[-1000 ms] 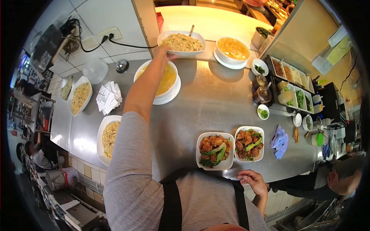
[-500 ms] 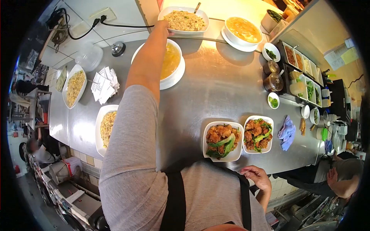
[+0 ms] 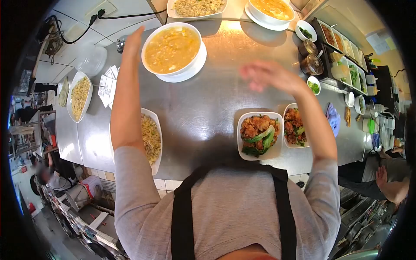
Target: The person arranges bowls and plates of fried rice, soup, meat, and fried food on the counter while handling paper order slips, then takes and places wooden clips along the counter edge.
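My left hand (image 3: 133, 42) is over the back left of the steel counter, just left of a large soup bowl (image 3: 172, 50) on a white saucer; its fingers point away, and whether they are apart is unclear. My right hand (image 3: 266, 74), blurred, hovers mid-counter with fingers apart and nothing in them. Below it stand two square bowls of fried pieces with greens, one (image 3: 260, 135) in full view, the other (image 3: 295, 125) partly behind my right forearm. Fried rice fills a dish (image 3: 151, 141) beside my left forearm and another (image 3: 79, 96) at the far left.
On the back ledge are a rice dish (image 3: 197, 8) and a soup bowl (image 3: 272, 12). A bell (image 3: 121, 45), paper slips (image 3: 107, 89) and a clear container (image 3: 91, 60) lie left. Topping trays (image 3: 353, 73), jars and a blue cloth (image 3: 333, 120) are right. Another person's hand (image 3: 381, 177) shows far right.
My left hand has let go of the rice dish on the ledge and moved left, near the bell. My right hand has risen from the front edge to over the counter. The view has tilted down.
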{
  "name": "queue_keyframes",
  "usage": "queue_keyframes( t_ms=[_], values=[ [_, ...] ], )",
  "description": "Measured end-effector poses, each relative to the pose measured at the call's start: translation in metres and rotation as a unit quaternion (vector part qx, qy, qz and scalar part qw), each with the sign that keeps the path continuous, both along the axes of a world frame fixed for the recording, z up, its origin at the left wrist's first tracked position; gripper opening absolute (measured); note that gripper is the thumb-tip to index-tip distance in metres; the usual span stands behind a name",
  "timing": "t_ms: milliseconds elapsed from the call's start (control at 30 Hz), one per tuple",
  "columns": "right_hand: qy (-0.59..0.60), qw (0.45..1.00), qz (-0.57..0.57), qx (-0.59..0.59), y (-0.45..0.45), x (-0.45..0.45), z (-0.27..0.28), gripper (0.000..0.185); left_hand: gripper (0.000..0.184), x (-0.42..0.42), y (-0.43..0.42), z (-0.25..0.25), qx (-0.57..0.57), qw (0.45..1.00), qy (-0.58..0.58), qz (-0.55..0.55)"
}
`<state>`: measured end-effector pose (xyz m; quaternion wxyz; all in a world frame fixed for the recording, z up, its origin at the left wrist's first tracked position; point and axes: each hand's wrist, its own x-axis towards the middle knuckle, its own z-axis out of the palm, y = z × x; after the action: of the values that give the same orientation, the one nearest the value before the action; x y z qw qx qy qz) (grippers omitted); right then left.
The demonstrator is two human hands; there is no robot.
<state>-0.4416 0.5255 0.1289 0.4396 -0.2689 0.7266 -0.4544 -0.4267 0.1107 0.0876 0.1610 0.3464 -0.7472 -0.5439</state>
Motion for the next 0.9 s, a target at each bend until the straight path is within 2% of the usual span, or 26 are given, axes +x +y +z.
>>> queue_keyframes(
  t_ms=[100,167,300,433,700,900],
  values=[
    [-0.058,0.99,-0.105,-0.069,-0.072,-0.042,-0.051,0.06,0.059,0.03,-0.035,-0.036,0.112,0.99,-0.086,0.011],
    [-0.068,0.98,-0.177,-0.053,-0.111,-0.053,-0.073,0.066,0.067,0.045,-0.023,-0.037,0.213,0.972,-0.085,-0.04],
    [-0.186,0.951,-0.209,-0.128,-0.155,-0.05,-0.078,0.064,0.077,0.052,-0.004,-0.038,0.326,0.939,-0.053,-0.101],
    [-0.173,0.942,-0.22,-0.185,-0.163,-0.038,-0.067,0.063,0.08,0.056,0.012,-0.026,0.328,0.938,-0.045,-0.104],
    [-0.204,0.949,-0.19,-0.145,-0.127,-0.028,-0.045,0.069,0.082,0.074,0.043,-0.037,0.361,0.925,-0.008,-0.117],
    [-0.157,0.967,-0.194,-0.061,-0.076,-0.04,-0.069,0.075,0.076,0.092,0.103,-0.037,0.377,0.922,-0.018,-0.085]
  ],
)
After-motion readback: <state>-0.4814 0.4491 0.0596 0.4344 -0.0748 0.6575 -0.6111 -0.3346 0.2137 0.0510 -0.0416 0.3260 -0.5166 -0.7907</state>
